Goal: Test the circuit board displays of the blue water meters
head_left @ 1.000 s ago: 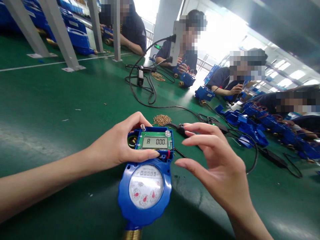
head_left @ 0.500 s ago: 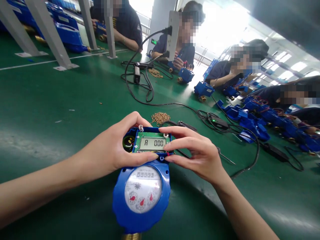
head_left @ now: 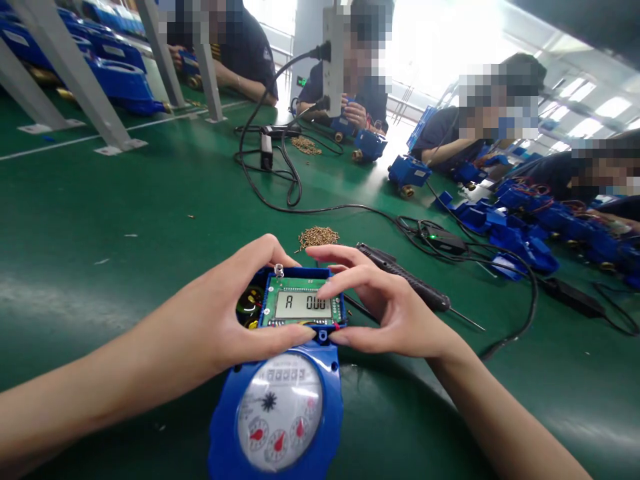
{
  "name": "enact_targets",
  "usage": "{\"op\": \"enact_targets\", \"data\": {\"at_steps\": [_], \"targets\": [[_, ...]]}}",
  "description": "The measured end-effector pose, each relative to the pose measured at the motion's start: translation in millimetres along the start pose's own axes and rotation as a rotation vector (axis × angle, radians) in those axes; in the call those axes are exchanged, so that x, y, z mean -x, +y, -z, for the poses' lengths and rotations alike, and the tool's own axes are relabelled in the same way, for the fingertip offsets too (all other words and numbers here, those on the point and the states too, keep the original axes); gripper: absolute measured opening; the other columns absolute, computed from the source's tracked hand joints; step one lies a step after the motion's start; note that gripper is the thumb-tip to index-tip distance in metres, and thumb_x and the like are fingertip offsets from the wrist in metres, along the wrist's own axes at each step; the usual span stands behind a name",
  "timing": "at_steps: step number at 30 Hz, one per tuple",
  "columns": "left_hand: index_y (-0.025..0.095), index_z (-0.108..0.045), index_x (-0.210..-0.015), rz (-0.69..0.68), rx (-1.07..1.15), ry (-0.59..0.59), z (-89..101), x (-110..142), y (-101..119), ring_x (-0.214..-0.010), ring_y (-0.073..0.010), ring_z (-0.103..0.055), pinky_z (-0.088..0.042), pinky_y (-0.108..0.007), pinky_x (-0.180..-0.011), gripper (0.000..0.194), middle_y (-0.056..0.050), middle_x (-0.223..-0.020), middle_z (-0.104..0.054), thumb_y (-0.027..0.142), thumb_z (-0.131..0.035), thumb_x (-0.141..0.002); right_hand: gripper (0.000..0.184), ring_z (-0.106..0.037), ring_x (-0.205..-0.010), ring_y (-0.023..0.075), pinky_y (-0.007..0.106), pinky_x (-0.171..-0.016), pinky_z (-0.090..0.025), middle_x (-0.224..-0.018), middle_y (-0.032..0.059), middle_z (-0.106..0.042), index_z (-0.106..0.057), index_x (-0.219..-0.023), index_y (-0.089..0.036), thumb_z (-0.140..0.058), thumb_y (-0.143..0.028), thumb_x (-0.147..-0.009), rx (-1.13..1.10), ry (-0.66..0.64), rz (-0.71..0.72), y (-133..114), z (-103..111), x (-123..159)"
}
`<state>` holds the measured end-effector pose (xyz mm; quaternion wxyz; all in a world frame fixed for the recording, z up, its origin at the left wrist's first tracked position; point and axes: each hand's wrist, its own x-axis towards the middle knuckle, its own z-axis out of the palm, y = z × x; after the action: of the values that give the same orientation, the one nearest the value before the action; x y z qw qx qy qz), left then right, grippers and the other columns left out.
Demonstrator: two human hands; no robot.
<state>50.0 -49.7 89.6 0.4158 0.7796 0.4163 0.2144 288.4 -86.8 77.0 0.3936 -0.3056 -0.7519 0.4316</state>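
Note:
A blue water meter (head_left: 220, 427) sits low in front of me, with a round dial (head_left: 280, 413) and an open box at its far end. Inside the box lies a green circuit board (head_left: 295, 285) whose display (head_left: 295, 305) reads "A 0.00". My left hand (head_left: 220, 307) is closed around the box's left side, thumb along the near edge, other fingers mostly hidden behind. At the right side my right hand (head_left: 395, 307) has its thumb at the near corner and its fingers curved over the board, one fingertip over the display's right part.
Beyond the meter lie a heap of small brass screws (head_left: 319, 237) and a black electric screwdriver (head_left: 415, 283). Black cables (head_left: 345, 208) run across the green table (head_left: 125, 267). Several blue meters (head_left: 530, 207) stand to the right. Metal posts (head_left: 80, 73) rise at left; co-workers sit opposite.
The meter now appears lower and tilted differently, with the dial larger. My right fingers have shifted over the board, and more of the screwdriver shows beyond them.

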Motion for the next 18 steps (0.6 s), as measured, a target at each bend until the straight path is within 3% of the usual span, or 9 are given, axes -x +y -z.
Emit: {"op": "enact_targets", "data": {"at_steps": [3, 5, 9, 14, 18], "targets": [[0.031, -0.054, -0.105, 0.040, -0.021, -0.019, -0.3, -1, -1, -0.086, -0.0213, -0.062, -0.047, -0.028, -0.069, 0.044, 0.006, -0.094, -0.065, 0.053, -0.074, -0.073, 0.048, -0.049, -0.140, 0.0244, 0.043, -0.117, -0.041, -0.145, 0.0073, -0.054, -0.067, -0.118, -0.025, -0.084, -0.012, -0.075, -0.219, -0.021, -0.059, 5, 0, 0], [0.031, -0.053, -0.107, 0.053, -0.029, -0.026, -0.5, 0, -4, -0.091, -0.0229, -0.062, -0.047, -0.030, -0.073, 0.045, 0.005, -0.098, -0.065, 0.054, -0.073, -0.074, 0.048, -0.051, -0.138, 0.0231, 0.040, -0.115, -0.044, -0.143, 0.0066, -0.055, -0.067, -0.116, -0.024, -0.084, -0.011, -0.073, -0.308, 0.010, -0.089, 6, -5, 1], [0.037, -0.047, -0.117, -0.026, -0.041, -0.015, -2.3, 2, -18, -0.111, -0.0266, -0.059, -0.047, -0.034, -0.084, 0.047, 0.005, -0.113, -0.061, 0.053, -0.070, -0.079, 0.050, -0.055, -0.134, 0.0205, 0.036, -0.115, -0.043, -0.142, 0.0071, -0.057, -0.065, -0.116, -0.022, -0.083, -0.006, -0.073, -0.366, 0.127, -0.101, 4, -20, 4], [0.044, -0.044, -0.117, -0.105, -0.056, 0.052, -1.1, 6, -36, -0.112, -0.0253, -0.059, -0.053, -0.035, -0.088, 0.046, 0.005, -0.123, -0.056, 0.051, -0.070, -0.079, 0.070, -0.057, -0.130, 0.0189, 0.032, -0.112, -0.046, -0.136, 0.0071, -0.060, -0.055, -0.129, -0.023, -0.084, -0.004, -0.069, -0.442, 0.274, -0.108, 8, -38, 8], [0.046, -0.043, -0.121, -0.123, -0.143, 0.027, 5.3, 9, -47, -0.116, -0.0297, -0.061, -0.060, -0.038, -0.089, 0.055, 0.001, -0.129, -0.056, 0.048, -0.074, -0.075, 0.071, -0.057, -0.128, 0.0212, 0.036, -0.112, -0.046, -0.136, 0.0102, -0.058, -0.051, -0.132, -0.020, -0.084, -0.008, -0.070, -0.461, 0.320, -0.111, 11, -43, 11]]}}
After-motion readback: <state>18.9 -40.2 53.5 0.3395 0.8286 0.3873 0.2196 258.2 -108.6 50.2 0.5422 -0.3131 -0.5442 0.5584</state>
